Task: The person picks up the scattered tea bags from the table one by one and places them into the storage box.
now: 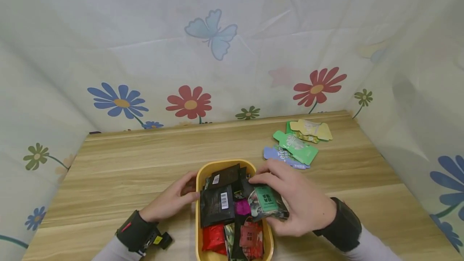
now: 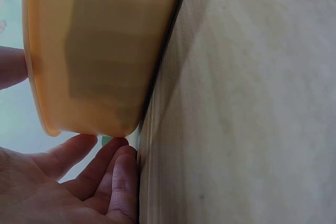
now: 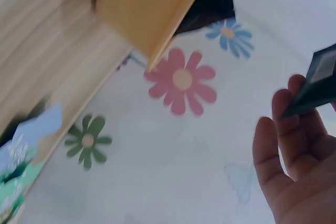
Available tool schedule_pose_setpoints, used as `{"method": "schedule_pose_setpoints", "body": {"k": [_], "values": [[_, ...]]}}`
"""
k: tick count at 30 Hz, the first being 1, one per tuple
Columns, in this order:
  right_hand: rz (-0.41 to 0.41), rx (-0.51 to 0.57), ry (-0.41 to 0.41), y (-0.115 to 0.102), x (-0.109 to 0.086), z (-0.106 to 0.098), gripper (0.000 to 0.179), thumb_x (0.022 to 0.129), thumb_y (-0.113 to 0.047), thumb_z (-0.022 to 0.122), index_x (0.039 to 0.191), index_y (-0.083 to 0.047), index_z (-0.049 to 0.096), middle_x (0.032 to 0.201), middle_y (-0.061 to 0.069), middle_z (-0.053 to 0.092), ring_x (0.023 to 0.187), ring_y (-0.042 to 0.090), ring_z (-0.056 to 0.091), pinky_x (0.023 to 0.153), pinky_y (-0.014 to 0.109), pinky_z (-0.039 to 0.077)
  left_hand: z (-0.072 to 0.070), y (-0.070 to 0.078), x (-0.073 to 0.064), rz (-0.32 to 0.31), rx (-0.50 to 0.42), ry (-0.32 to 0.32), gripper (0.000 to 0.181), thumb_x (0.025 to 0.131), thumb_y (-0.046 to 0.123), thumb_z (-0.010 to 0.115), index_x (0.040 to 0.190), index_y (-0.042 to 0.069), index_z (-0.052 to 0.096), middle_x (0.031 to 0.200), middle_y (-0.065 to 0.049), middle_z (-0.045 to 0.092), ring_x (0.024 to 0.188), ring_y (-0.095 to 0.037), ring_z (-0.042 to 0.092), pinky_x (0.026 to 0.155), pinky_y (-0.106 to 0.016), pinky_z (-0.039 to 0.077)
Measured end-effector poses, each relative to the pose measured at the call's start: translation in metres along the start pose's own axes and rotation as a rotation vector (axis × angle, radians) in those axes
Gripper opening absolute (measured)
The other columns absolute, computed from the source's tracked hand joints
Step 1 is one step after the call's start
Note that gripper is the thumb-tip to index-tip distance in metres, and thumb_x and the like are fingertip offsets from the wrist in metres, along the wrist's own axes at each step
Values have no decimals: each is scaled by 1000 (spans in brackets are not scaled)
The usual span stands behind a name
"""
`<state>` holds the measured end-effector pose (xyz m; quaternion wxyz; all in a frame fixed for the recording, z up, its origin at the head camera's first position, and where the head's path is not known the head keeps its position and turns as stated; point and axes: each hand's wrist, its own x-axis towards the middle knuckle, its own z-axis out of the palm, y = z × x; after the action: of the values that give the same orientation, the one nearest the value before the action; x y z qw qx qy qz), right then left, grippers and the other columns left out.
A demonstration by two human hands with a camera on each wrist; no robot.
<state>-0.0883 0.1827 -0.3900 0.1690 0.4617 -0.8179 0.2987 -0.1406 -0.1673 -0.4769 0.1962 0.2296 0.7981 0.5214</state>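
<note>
My left hand holds a yellow plastic bin by its left side, thumb at the rim. In the left wrist view the fingertips touch the bin's outer wall low down, close to the tabletop. Several small sealed packets fill the bin: black ones with white barcode labels, a bright red one and a red-labelled one. Over the bin's right rim, my right hand grips a dark patterned packet with a green label. Only a dark corner of that packet shows in the right wrist view.
Flat "LeTea" packets lie in a loose pile at the back right: blue, green and pale yellow. The wooden table is enclosed by white flower-printed curtains behind and at both sides.
</note>
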Motion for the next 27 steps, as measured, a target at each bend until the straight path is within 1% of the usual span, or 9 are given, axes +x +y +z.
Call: {"method": "schedule_pose_setpoints", "body": {"k": [2, 7, 14, 16, 17, 19, 22, 24, 27], "values": [[-26, 30, 7, -8, 2, 4, 81, 55, -31, 83, 132, -20, 59, 124, -4, 51, 110, 9, 45, 89, 26, 45, 0, -1, 0, 0, -3, -1, 64, 96, 21, 58, 155, 14, 35, 143, -9, 52, 121, -24, 57, 99, -31, 47], [-75, 76, -6, -26, 6, 13, 79, 62, -35, 81, 135, -19, 57, 127, -2, 50, 113, 10, 45, 92, 29, 46, 0, -1, 1, -14, -4, 1, 64, 95, 23, 59, 154, 15, 36, 143, -9, 51, 121, -24, 57, 100, -33, 47], [-31, 56, -83, -42, 3, 27, 73, 74, -49, 76, 140, -26, 53, 136, -6, 47, 120, 9, 43, 98, 32, 45, -1, 0, 1, -17, -5, 3, 63, 95, 23, 59, 154, 15, 36, 144, -9, 50, 122, -25, 57, 101, -34, 47], [-18, 41, -113, -44, 3, 31, 77, 76, -55, 73, 144, -28, 50, 142, -5, 44, 123, 10, 42, 100, 35, 44, -1, 0, 1, -12, -10, -1, 63, 95, 22, 59, 154, 15, 36, 144, -9, 51, 122, -25, 57, 101, -34, 47], [-7, 22, -139, -45, 2, 32, 82, 76, -60, 71, 147, -29, 47, 147, -5, 41, 128, 11, 40, 103, 37, 43, -1, 0, 1, -6, -15, -5, 63, 95, 21, 58, 154, 14, 36, 144, -9, 51, 122, -25, 57, 101, -33, 47], [-1, -15, -192, -46, 2, 35, 94, 75, -69, 67, 154, -28, 39, 158, 0, 32, 139, 19, 35, 107, 45, 41, -1, 0, 1, 8, -24, -14, 62, 96, 19, 58, 154, 14, 36, 143, -9, 51, 122, -25, 57, 101, -33, 47], [22, -51, -288, -46, 3, 35, 111, 71, -81, 59, 161, -29, 22, 168, 4, 11, 151, 28, 16, 111, 56, 34, -1, 0, 1, 22, -28, -22, 61, 96, 19, 57, 153, 14, 36, 144, -8, 51, 123, -25, 57, 100, -32, 46], [48, -42, -313, -44, 3, 33, 115, 70, -82, 59, 162, -28, 18, 168, 5, 5, 153, 32, 8, 111, 60, 31, -1, 0, 1, 24, -21, -20, 61, 96, 20, 57, 153, 14, 36, 144, -9, 50, 124, -25, 56, 100, -31, 46], [99, -22, -317, -39, 5, 28, 115, 70, -80, 62, 163, -29, 16, 169, 3, 3, 153, 31, 5, 113, 61, 26, -1, 0, 1, 17, -7, -12, 61, 96, 22, 57, 153, 14, 36, 145, -9, 50, 124, -25, 56, 100, -31, 46]]}}
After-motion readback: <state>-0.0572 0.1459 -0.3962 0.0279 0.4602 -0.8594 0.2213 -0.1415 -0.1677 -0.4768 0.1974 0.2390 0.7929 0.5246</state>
